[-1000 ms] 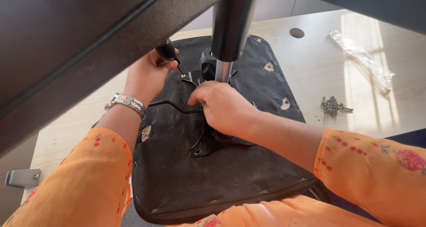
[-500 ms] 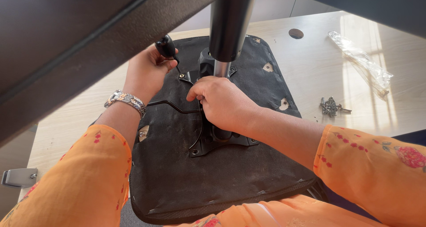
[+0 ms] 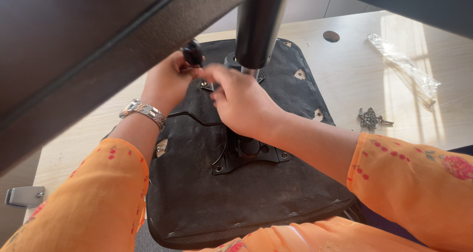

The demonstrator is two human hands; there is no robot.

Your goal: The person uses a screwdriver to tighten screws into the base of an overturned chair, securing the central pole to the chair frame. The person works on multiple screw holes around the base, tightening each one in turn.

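— What's the left hand [image 3: 167,82] gripping?
— A black knob [image 3: 192,52], above the upturned chair seat [image 3: 256,193] on the table [image 3: 354,74].
— And the right hand [image 3: 241,101]?
— Fingertips pinched at the metal bracket [image 3: 246,153]'s top; what they hold is hidden.

An office or workshop: pale desk [image 3: 345,69], loose screws [image 3: 370,118], upturned chair seat [image 3: 256,193]
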